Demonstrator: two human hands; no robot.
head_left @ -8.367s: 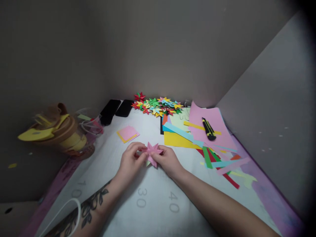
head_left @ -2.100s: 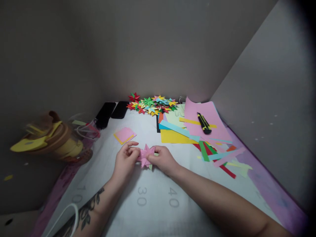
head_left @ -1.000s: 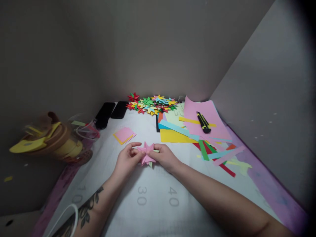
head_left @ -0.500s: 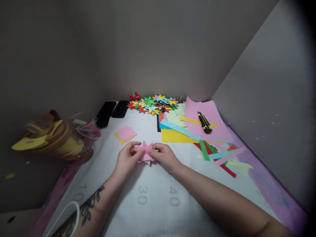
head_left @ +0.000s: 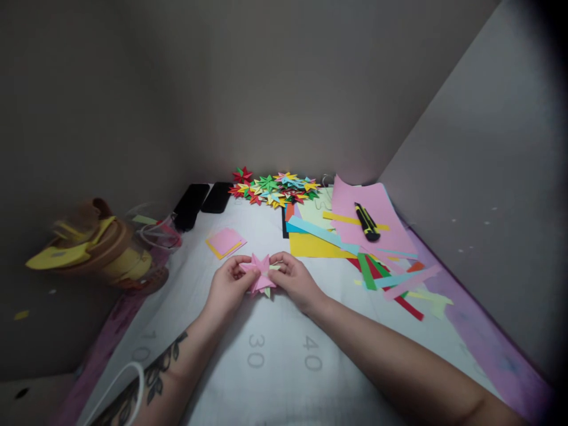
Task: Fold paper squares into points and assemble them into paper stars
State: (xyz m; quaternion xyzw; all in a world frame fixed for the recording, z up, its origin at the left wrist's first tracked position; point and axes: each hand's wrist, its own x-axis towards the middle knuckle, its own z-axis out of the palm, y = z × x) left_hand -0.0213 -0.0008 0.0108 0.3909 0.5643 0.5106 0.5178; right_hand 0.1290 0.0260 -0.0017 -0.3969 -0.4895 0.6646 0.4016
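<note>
A folded paper star, pink with pale green points, is held between both hands over the white sheet. My left hand pinches its left side, the thumb resting on the pink paper near the centre. On the opposite side my right hand is closed on the star's edge, thumb on top by a pale green point. Fingers hide parts of the star's rim. Just beyond the left hand lies a small stack of pink and yellow paper squares.
Finished multicoloured paper stars are heaped at the back wall. Two dark phones lie at back left, near a brown pot-like container. To the right are a utility knife on pink paper sheets and scattered paper strips.
The star has turned slightly between my hands, and a pale green point now shows beside my right thumb. My right fingers have shifted a little along its edge.
</note>
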